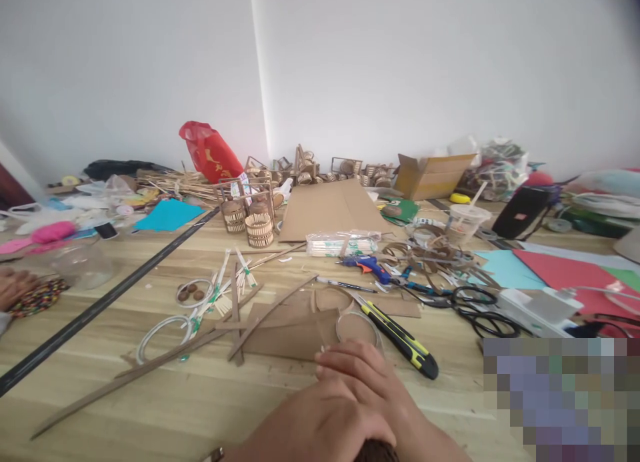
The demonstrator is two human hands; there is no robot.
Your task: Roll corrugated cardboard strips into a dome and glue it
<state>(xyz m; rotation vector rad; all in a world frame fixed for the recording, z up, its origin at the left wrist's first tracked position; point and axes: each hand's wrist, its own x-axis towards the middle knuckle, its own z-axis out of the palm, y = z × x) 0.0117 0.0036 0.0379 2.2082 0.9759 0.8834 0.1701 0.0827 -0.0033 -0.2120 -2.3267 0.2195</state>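
While my left hand [320, 412] and right hand [377, 375] overlap, their fingers folded closely together, a dark brown object [376, 451] shows beneath them; whether I pinch it, I cannot tell. Keeping both palms steady seems best, with wrists clear of the utility knife [400, 340]. Farther across the surface [175, 415], a clear packet [320, 238] holds pale sticks [343, 247]; beyond, a plastic cup [463, 232] and an open cardboard box [435, 177] hide their contents.

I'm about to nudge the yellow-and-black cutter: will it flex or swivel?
The cutter probably won't flex: its straight handle looks like hard plastic. Pushed at one end, it would likely swivel, being long and narrow.
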